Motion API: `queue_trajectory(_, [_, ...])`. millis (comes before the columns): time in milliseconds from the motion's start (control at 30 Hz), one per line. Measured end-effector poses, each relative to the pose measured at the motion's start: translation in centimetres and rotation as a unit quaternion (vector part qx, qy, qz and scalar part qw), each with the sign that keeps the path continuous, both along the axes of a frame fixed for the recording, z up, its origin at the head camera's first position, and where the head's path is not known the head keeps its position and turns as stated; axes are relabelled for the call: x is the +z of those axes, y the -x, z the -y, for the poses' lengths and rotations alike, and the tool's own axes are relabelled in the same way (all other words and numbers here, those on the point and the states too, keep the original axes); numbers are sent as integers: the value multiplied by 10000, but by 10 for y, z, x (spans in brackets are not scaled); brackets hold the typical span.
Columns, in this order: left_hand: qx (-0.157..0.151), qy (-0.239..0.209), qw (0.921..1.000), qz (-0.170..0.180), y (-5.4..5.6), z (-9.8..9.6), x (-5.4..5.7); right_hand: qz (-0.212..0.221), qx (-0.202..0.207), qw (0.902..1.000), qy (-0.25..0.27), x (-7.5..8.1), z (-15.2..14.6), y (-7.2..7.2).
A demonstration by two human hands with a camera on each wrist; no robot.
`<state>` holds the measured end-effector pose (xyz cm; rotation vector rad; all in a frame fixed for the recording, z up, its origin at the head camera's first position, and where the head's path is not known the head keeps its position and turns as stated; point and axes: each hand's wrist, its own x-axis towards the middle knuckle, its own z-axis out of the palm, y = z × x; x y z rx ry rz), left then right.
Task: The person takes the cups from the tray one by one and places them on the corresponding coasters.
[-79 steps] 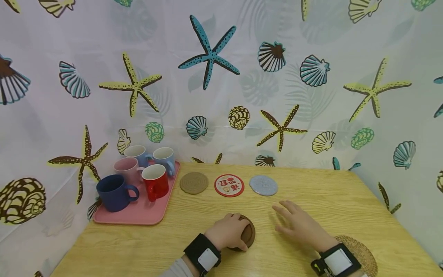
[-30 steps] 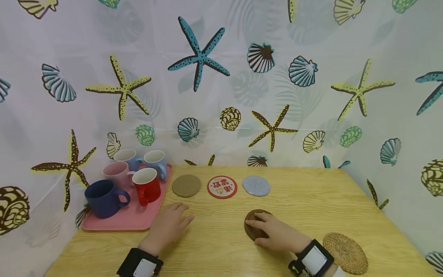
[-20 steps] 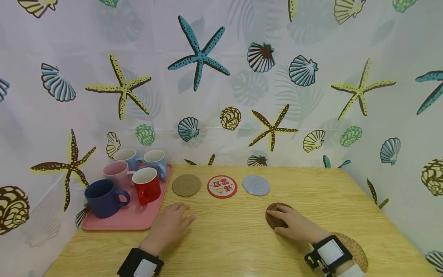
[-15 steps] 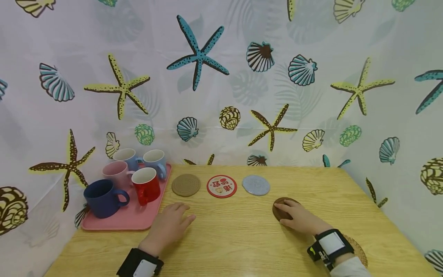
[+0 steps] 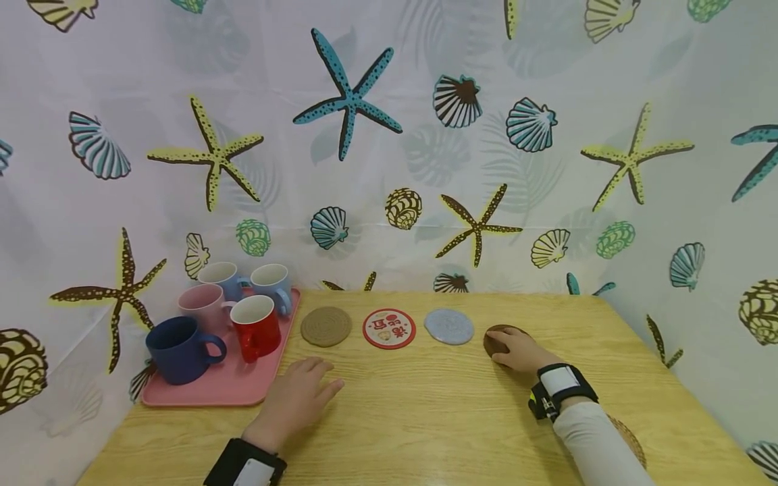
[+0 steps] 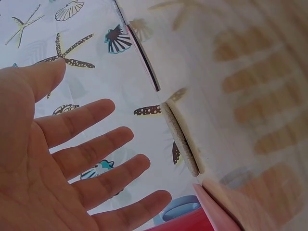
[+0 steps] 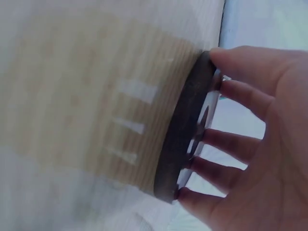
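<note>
The left hand (image 5: 296, 399), lying nearer the person and left of the blue-grey coaster (image 5: 449, 326), holds nothing, fingers apart. The right hand (image 5: 519, 349), the closer one, rests on the round brown coaster (image 7: 179, 137), which has no long axis and lies just right of the blue-grey coaster. That grip is spread wide, fingers fairly straight, tips touching rather than clamped.

The brown coaster (image 7: 180, 132) has passed from the left hand (image 5: 298, 395) to the right hand (image 5: 519, 351) and now lies farther back on the bench (image 5: 419, 412), right of the grey coaster (image 5: 448, 326). The left hand has shifted left, near the pink tray (image 5: 240, 390).
</note>
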<state>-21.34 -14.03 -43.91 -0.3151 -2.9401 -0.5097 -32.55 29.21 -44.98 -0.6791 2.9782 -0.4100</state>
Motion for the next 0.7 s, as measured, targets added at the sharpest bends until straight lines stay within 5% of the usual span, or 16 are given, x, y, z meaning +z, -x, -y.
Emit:
queue_trajectory(367, [47, -30, 10000, 0, 2, 3, -1, 69, -331, 9993, -172, -5, -3, 41])
queue_trajectory(700, [47, -30, 9999, 87, 2, 5, -1, -113, -249, 9996, 38, -3, -7, 41])
